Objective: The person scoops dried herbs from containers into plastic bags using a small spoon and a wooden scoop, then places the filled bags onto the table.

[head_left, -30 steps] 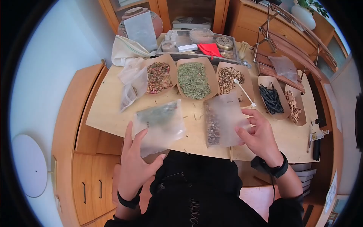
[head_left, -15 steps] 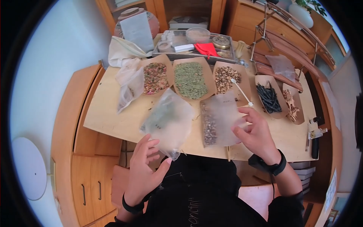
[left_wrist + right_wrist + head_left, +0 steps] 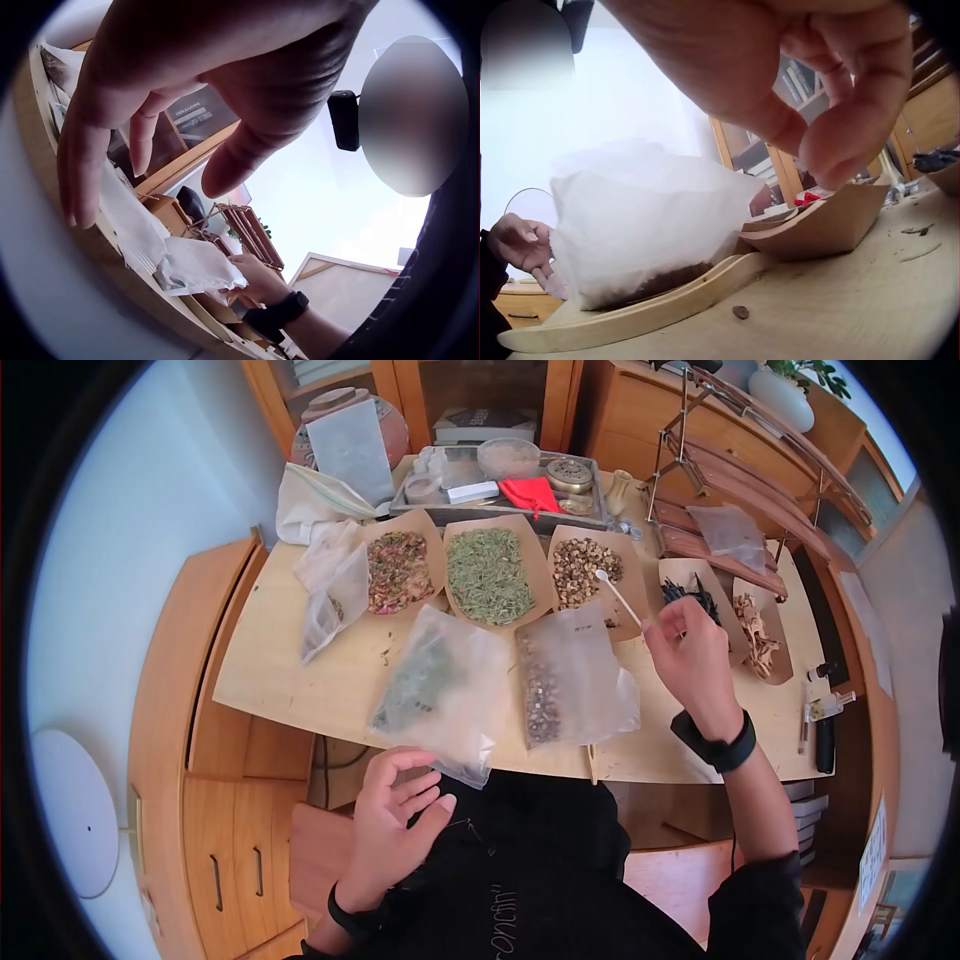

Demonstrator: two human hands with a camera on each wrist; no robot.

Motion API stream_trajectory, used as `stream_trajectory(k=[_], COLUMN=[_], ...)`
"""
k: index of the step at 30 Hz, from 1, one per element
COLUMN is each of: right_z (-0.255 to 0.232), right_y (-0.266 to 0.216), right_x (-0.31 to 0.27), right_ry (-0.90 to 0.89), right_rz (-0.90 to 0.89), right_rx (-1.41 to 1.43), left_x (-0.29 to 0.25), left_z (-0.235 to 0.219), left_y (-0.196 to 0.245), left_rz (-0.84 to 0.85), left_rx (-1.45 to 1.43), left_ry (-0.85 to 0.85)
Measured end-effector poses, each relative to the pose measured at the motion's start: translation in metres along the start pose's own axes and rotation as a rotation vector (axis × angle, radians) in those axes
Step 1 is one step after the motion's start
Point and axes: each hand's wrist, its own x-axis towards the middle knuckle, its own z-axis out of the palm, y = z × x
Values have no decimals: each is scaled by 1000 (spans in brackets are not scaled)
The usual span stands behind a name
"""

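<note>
On the table (image 3: 270,650), a green-filled bag (image 3: 460,690) and a brown-filled bag (image 3: 595,685) are laid side by side at the near edge, the former's lower corner overhanging. Just beside that corner, the left hand (image 3: 400,820) is held with fingers loosely bent and thumb apart, with nothing gripped. The right hand's (image 3: 697,665) thumb and forefinger are brought narrowly together at the end of a white spoon (image 3: 622,598); whether it is pinched cannot be told. The spoon's head is rested in a paper tray (image 3: 628,560) filled with brown-and-cream pieces (image 3: 583,565). In neighbouring paper trays, green needle-like herb (image 3: 490,575), reddish petals (image 3: 398,572), dark strips (image 3: 690,590), partly hidden by the hand, and tan pieces (image 3: 757,635) are contained.
</note>
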Motion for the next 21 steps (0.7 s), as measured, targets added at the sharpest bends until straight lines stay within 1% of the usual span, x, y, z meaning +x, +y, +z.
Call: stream_trajectory(k=[2, 4, 5, 6, 7, 8, 10, 11, 13, 16, 18, 21], right_z=[5, 8, 8, 9, 10, 9, 2, 3, 3, -1, -4, -11], right_y=[5, 9, 10, 10, 10, 8, 0, 2, 7, 2, -2, -12], right_x=[7, 10, 12, 13, 14, 15, 18, 17, 15, 11, 8, 0], right_ry=[-5, -125, -124, -159, -194, -195, -285, -287, -291, -245, -250, -232], right_rz=[19, 127, 126, 174, 223, 222, 368, 368, 392, 397, 397, 385], right_rx=[1, -25, -24, 0, 23, 24, 153, 152, 331, 409, 428, 462], left_x=[5, 6, 8, 8, 8, 7, 6, 5, 2, -3, -6, -4], left_z=[-5, -5, -7, -9, -8, -6, -3, -2, -1, 0, 0, 3], left_y=[-4, -3, -8, -11, -9, -7, -6, -7, -8, -6, -5, -6], left_rz=[-41, -24, -46, -69, -68, -83, -99, -87, -79, -85, -57, -60], left_rx=[-151, -172, -204, -237, -236, -251, -265, -268, -272, -290, -307, -320], left_ry=[-28, -10, -30, -49, -47, -31, -16, -18, -20, -23, -27, -8])
